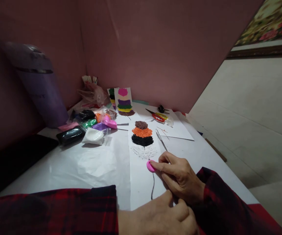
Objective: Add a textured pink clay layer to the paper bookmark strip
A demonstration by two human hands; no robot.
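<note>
On the narrow white paper strip (138,182), just below a fan of thin white ridges (143,151), a small, round, bright-pink clay-like piece (151,167) is lying under a fingertip of your right hand (182,176). Being probably light, soft and easily dented, it is favouring a gentle hold at its rim. Your left hand (158,215) is resting curled nearby; whether either is gripping anything is not showing.

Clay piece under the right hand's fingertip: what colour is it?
Bright pink; the clay piece shows best in the head view, the only one.
</note>
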